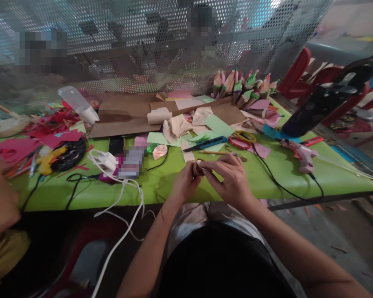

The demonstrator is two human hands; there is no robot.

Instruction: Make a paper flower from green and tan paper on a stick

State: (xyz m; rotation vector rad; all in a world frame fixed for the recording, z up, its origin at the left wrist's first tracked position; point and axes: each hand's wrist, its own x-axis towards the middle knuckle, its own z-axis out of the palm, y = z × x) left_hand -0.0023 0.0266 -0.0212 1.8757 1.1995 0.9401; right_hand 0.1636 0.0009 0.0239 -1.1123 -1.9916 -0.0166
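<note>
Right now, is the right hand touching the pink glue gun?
Apart: the head view shows green tabletop between the right hand and the pink glue gun.

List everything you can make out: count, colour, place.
table: 1, green, across the middle
perforated screen: 1, grey, behind table
paper cones: several, brown, green, pink, back right
large paper: count unclear, brown, table's back
paper roll: 1, cream, table's centre
scraps: many, mixed colours, across table
cutter: 1, blue-black, beyond hands
scissors: count unclear, red and yellow, right of cutter
pencil: 1, yellowish, near cutter
glue guns: 2, yellow left, pink right
phone: 1, colour unclear, left of hands
charger: 1, white, beside phone
bottles: 2, clear back left, dark back right
chairs: count unclear, red, right
co-worker: 1, mustard sleeve, left edge
small piece: 1, brown, between hands
left hand: 1, bare, holding small piece
right hand: 1, bare, touching small piece
</note>
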